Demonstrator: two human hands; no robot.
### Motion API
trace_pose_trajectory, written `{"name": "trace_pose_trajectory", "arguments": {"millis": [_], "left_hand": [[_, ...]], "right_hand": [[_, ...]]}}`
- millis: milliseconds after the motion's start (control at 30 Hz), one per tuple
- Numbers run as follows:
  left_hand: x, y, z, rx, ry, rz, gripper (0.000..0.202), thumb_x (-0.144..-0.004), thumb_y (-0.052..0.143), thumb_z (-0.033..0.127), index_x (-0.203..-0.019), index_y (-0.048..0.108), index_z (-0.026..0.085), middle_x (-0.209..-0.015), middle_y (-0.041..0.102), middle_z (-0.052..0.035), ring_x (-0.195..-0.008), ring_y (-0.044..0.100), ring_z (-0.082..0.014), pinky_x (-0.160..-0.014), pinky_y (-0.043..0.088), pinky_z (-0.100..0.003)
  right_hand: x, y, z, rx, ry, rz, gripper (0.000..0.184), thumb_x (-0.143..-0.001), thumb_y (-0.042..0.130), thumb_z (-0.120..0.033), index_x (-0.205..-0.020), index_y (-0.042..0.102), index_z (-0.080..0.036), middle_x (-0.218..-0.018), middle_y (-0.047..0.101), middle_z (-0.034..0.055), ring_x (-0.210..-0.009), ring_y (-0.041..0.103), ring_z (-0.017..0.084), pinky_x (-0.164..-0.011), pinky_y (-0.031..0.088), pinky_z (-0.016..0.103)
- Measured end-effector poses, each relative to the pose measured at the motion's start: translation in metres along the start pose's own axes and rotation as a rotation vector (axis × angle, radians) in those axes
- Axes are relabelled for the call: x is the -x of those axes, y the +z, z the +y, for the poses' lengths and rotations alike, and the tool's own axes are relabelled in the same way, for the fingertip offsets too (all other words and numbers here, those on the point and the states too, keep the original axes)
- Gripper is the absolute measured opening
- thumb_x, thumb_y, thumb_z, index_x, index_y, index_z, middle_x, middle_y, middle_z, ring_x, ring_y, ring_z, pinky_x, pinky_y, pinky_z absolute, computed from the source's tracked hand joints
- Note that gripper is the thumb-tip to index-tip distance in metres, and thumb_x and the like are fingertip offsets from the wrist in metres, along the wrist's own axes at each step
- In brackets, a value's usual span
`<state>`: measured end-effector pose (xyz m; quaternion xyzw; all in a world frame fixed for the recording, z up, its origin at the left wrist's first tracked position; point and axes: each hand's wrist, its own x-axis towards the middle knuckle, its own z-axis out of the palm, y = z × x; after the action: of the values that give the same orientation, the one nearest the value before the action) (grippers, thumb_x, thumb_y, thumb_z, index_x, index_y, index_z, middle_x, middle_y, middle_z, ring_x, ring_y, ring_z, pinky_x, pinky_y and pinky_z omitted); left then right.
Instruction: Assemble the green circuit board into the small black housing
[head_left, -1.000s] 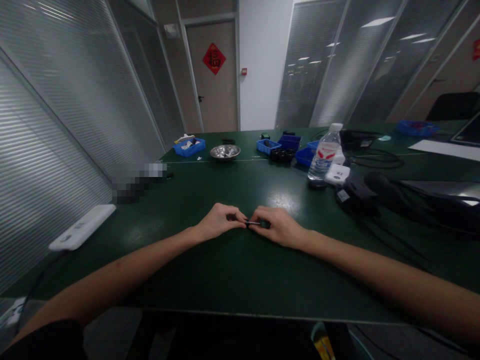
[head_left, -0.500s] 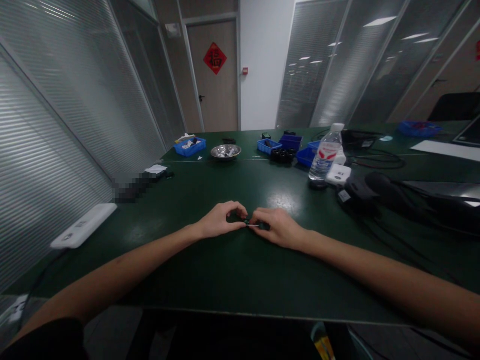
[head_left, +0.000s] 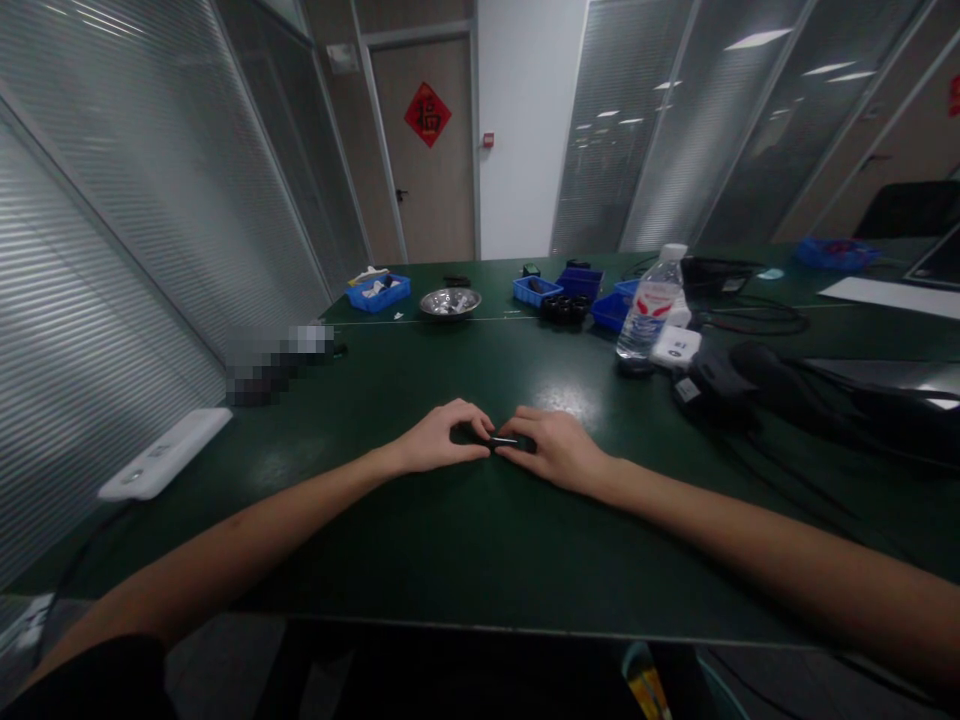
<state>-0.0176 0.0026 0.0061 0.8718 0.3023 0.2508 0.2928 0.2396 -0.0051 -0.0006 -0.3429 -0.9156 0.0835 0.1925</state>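
Just above the green table (head_left: pixel 420 540), a small dark piece with a pale, shiny strip (head_left: pixel 505 441) spans the gap between my fingertips. My left hand (head_left: pixel 446 437) pinches its left end between thumb and fingers, the palm arched. From the other side, my right hand (head_left: pixel 559 447) grips the right end with curled fingers. Most of the piece is hidden by the fingers, and its kind is too small to make out.
A water bottle (head_left: pixel 651 305) stands right of centre, beside a white box (head_left: pixel 676 347) and black cabled gear (head_left: pixel 720 390). Farther back are a metal bowl (head_left: pixel 450 304) and blue trays (head_left: pixel 379 293). A white power strip (head_left: pixel 166 455) lies at left.
The small piece has turned between my fingers, so its shiny strip now faces up and sits slightly higher. Both hands stay almost in place.
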Motion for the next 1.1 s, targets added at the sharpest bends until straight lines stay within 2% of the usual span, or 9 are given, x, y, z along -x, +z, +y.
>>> {"name": "trace_pose_trajectory", "arguments": {"millis": [167, 367, 533, 633, 700, 833, 967, 1100], "left_hand": [[-0.0003, 0.0016, -0.0037, -0.005, -0.023, 0.035, 0.019, -0.092, 0.070, 0.028, -0.110, 0.070, 0.023, -0.121, 0.067, -0.0067, -0.117, 0.059, -0.0236, -0.103, 0.043, -0.040], [-0.0008, 0.0022, -0.0080, -0.009, -0.033, 0.035, 0.017, -0.092, 0.071, 0.029, -0.107, 0.071, 0.024, -0.123, 0.067, -0.0059, -0.122, 0.057, -0.0245, -0.108, 0.039, -0.043], [0.0013, 0.0009, -0.0065, 0.000, -0.027, 0.029, 0.019, -0.087, 0.076, 0.030, -0.102, 0.069, 0.021, -0.124, 0.066, -0.0058, -0.121, 0.057, -0.0250, -0.107, 0.040, -0.042], [0.0012, 0.0015, -0.0068, -0.018, -0.065, 0.035, 0.027, -0.087, 0.075, 0.033, -0.112, 0.068, 0.022, -0.122, 0.067, -0.0064, -0.116, 0.059, -0.0250, -0.102, 0.043, -0.041], [0.0001, 0.0019, -0.0063, -0.012, -0.071, 0.040, 0.023, -0.091, 0.071, 0.034, -0.111, 0.070, 0.022, -0.120, 0.068, -0.0069, -0.115, 0.059, -0.0247, -0.101, 0.044, -0.041], [-0.0021, 0.0015, -0.0039, 0.020, -0.031, 0.032, 0.013, -0.095, 0.067, 0.032, -0.099, 0.074, 0.022, -0.117, 0.070, -0.0061, -0.116, 0.060, -0.0241, -0.106, 0.041, -0.041], [-0.0018, 0.0003, -0.0034, 0.028, -0.027, 0.030, 0.013, -0.094, 0.067, 0.031, -0.101, 0.075, 0.023, -0.117, 0.071, -0.0058, -0.116, 0.060, -0.0239, -0.105, 0.042, -0.041], [-0.0006, 0.0001, -0.0048, 0.010, -0.026, 0.013, 0.021, -0.090, 0.072, 0.031, -0.109, 0.072, 0.023, -0.120, 0.069, -0.0060, -0.117, 0.059, -0.0250, -0.104, 0.042, -0.042]], "right_hand": [[0.0003, 0.0011, -0.0005, -0.003, 0.004, -0.001, 0.025, -0.099, 0.060, -0.042, -0.112, 0.069, -0.023, -0.102, 0.068, 0.0052, -0.083, 0.065, 0.018, -0.070, 0.046, 0.029], [0.0006, -0.0032, -0.0044, -0.034, -0.005, 0.009, 0.026, -0.101, 0.056, -0.043, -0.113, 0.068, -0.023, -0.103, 0.068, 0.0056, -0.085, 0.066, 0.018, -0.072, 0.047, 0.030], [0.0008, -0.0055, -0.0049, -0.085, -0.019, 0.020, 0.020, -0.100, 0.057, -0.035, -0.114, 0.064, -0.023, -0.105, 0.068, 0.0048, -0.086, 0.065, 0.018, -0.073, 0.048, 0.029], [0.0009, -0.0034, -0.0024, -0.091, -0.026, 0.019, 0.018, -0.098, 0.060, -0.032, -0.114, 0.063, -0.023, -0.105, 0.068, 0.0044, -0.087, 0.066, 0.018, -0.074, 0.048, 0.029], [0.0009, -0.0020, -0.0011, -0.100, -0.028, 0.025, 0.018, -0.097, 0.061, -0.032, -0.114, 0.063, -0.024, -0.105, 0.068, 0.0042, -0.087, 0.066, 0.018, -0.076, 0.049, 0.030], [0.0002, -0.0026, -0.0014, -0.144, -0.008, 0.034, 0.022, -0.099, 0.060, -0.037, -0.114, 0.065, -0.023, -0.105, 0.069, 0.0043, -0.087, 0.066, 0.018, -0.075, 0.049, 0.030], [-0.0010, -0.0046, -0.0021, -0.162, 0.004, 0.036, 0.022, -0.101, 0.056, -0.039, -0.109, 0.069, -0.023, -0.100, 0.070, 0.0041, -0.083, 0.065, 0.018, -0.073, 0.047, 0.030], [-0.0007, -0.0039, -0.0008, -0.166, -0.013, 0.027, 0.015, -0.098, 0.061, -0.034, -0.106, 0.067, -0.022, -0.099, 0.069, 0.0034, -0.083, 0.064, 0.018, -0.072, 0.047, 0.029]]}}
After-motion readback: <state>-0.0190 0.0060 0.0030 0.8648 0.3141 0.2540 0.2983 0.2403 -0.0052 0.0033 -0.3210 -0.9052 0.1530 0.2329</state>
